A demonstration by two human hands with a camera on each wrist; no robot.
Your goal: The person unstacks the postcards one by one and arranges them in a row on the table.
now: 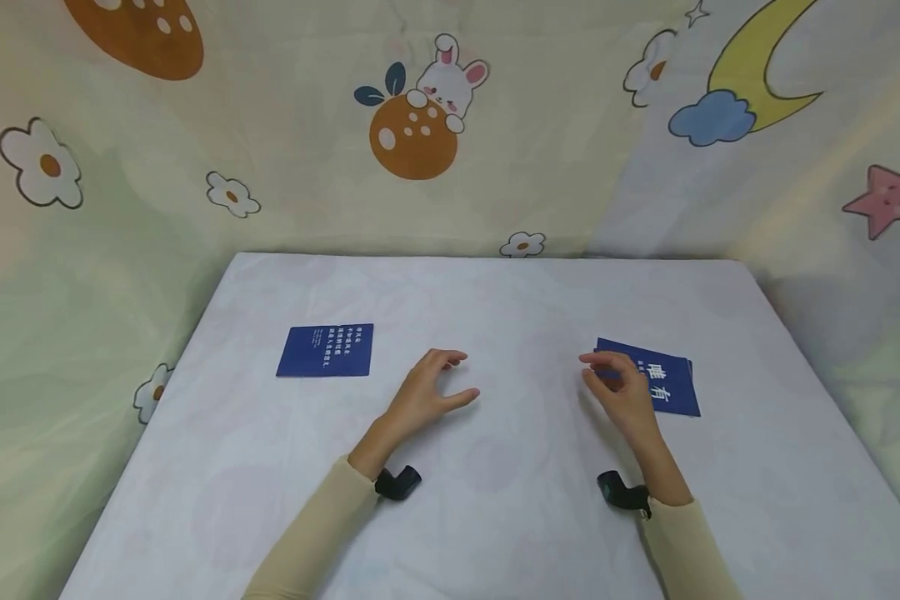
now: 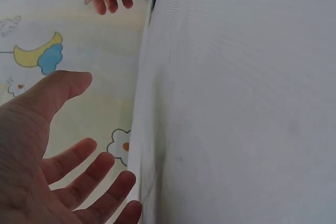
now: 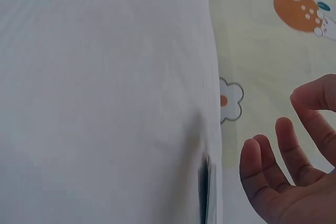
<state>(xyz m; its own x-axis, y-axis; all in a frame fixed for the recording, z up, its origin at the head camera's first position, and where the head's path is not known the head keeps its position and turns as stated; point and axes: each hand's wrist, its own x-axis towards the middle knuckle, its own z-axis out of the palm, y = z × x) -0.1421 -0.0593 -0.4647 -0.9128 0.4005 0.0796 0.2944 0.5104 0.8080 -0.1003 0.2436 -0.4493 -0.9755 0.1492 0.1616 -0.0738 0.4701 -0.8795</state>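
Over the middle of the white table, my left hand (image 1: 422, 393) hovers with thumb and fingers spread apart and nothing between them. A blue card (image 1: 325, 352) with white Chinese writing lies flat beyond it to the left. My right hand (image 1: 628, 402) is above a small pile of blue cards (image 1: 675, 387), covering its left part in the head view. Its fingers are loosely bent, thumb close to the forefinger, and it holds nothing. In the right wrist view the pile shows as a thin dark edge (image 3: 205, 192) below the fingers.
A white cloth covers the table (image 1: 495, 517), whose far edge meets a patterned cloth backdrop (image 1: 292, 108) with flowers, a rabbit and a moon. A black wrist camera (image 1: 399, 483) sits at the left wrist and another camera (image 1: 621, 492) at the right.
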